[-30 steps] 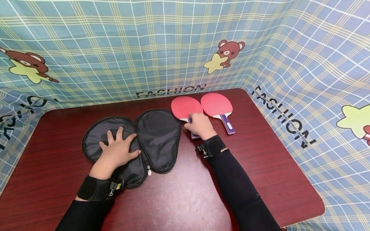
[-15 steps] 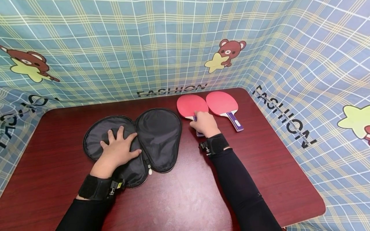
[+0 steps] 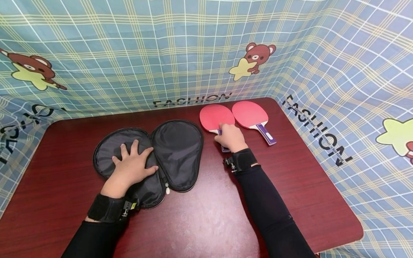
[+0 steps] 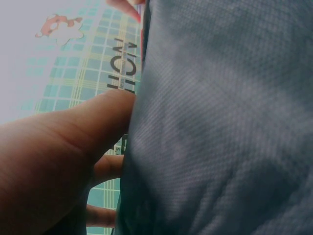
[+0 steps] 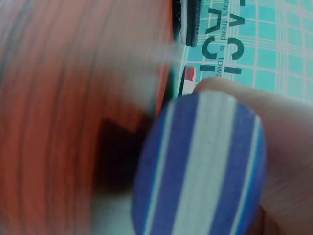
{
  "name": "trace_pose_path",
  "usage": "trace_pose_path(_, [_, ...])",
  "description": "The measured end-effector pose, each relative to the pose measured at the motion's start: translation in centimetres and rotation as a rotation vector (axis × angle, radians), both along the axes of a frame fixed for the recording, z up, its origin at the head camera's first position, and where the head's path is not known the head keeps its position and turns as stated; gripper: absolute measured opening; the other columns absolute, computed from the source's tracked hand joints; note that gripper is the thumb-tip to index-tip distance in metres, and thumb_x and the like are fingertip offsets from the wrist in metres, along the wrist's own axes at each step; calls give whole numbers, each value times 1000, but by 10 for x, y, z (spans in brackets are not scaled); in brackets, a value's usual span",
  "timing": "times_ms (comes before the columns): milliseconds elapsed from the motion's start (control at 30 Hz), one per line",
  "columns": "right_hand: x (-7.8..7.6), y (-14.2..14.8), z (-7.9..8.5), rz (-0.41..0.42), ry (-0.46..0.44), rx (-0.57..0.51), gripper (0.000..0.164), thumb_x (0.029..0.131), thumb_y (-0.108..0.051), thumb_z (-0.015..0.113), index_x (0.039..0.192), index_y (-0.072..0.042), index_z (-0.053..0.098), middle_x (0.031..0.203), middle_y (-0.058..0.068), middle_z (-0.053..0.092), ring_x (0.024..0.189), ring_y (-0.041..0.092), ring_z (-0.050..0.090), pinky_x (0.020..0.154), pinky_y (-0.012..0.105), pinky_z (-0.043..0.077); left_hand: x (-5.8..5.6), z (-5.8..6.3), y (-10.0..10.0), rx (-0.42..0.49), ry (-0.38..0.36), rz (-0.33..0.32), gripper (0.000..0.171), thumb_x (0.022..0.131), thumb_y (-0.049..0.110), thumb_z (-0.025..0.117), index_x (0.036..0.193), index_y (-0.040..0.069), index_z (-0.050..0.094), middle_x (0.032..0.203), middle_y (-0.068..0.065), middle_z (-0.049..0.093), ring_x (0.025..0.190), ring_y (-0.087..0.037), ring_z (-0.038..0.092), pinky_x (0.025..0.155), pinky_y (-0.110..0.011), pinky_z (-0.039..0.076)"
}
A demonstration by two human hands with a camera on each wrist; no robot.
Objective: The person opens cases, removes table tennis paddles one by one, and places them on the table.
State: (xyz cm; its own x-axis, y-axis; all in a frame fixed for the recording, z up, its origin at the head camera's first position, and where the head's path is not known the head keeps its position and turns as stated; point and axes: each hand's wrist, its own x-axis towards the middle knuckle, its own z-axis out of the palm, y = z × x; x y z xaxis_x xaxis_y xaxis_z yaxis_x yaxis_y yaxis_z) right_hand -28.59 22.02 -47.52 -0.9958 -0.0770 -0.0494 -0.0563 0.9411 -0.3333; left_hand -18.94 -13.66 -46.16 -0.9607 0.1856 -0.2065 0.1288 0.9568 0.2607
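My left hand (image 3: 130,167) lies with spread fingers on the left half of a black paddle case (image 3: 176,154), which is unfolded flat with its zipper pull near the front. In the left wrist view the dark fabric of the case (image 4: 225,117) fills the right side. My right hand (image 3: 231,138) grips the purple and white handle of a red table tennis paddle (image 3: 217,117). The striped butt of that paddle's handle (image 5: 198,166) shows close up in the right wrist view. A second red paddle (image 3: 250,114) lies just right of it, its handle (image 3: 266,134) angled toward the front right.
Everything lies on a dark red wooden table (image 3: 200,222) with rounded corners. A blue checked cloth (image 3: 184,50) with bears and lettering hangs behind the table and along its sides.
My right hand has shifted right with the gripped paddle, and the second paddle has slid right along with it. My left hand has stayed on the case.
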Motion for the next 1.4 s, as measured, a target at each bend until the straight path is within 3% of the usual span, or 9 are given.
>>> trace_pose_path(433, [5, 0, 7, -22, -38, 17, 68, 89, -32, 69, 153, -18, 52, 136, 15, 66, 89, 29, 62, 81, 46, 52, 0, -2, -1, -10, -9, 4, 77, 96, 50, 66, 159, 13, 39, 166, -34, -1, 145, -72, -8, 101, -93, 6])
trace_pose_path(633, [10, -5, 11, -27, 3, 66, 54, 93, -34, 64, 144, -15, 59, 122, 14, 69, 92, 31, 65, 78, 48, 55, 2, -2, 0, -31, -4, 3, 78, 96, 53, 65, 159, 16, 38, 167, -34, 0, 145, -72, -5, 101, -92, 9])
trace_pose_path(833, [16, -31, 15, 132, 103, 37, 55, 95, -33, 63, 146, -11, 58, 136, 14, 64, 121, 31, 63, 100, 49, 54, 2, 1, -3, -21, 12, 6, 84, 96, 54, 64, 162, 14, 31, 167, -33, 1, 146, -71, -4, 103, -91, 10])
trace_pose_path(1000, [27, -58, 13, 310, 71, 81, 60, 95, -39, 69, 147, -11, 58, 131, 16, 62, 115, 29, 65, 98, 45, 54, 1, 4, -9, -8, 18, 9, 90, 96, 56, 63, 163, 11, 24, 166, -33, 4, 147, -68, 1, 104, -90, 13])
trace_pose_path(1100, [31, -66, 8, 350, 44, 134, 62, 95, -41, 71, 147, -11, 57, 131, 17, 60, 112, 29, 66, 97, 43, 55, -1, 6, -17, -11, 82, 9, 87, 97, 53, 62, 162, 6, 27, 164, -36, 10, 147, -66, 9, 106, -86, 18])
trace_pose_path(1267, [32, -68, 2, 330, 27, 174, 61, 95, -43, 72, 146, -12, 60, 132, 17, 60, 113, 28, 66, 98, 43, 55, -6, 7, -40, 19, 221, 103, 88, 97, 47, 63, 158, -5, 27, 159, -41, 15, 145, -67, 12, 111, -81, 14])
trace_pose_path(1400, [31, -66, 1, 333, 14, 158, 60, 95, -43, 72, 145, -12, 61, 132, 18, 60, 112, 28, 66, 99, 43, 55, -10, 7, -67, 69, 195, 248, 100, 99, 50, 59, 160, -9, 7, 158, -45, 7, 141, -71, 10, 107, -82, 16])
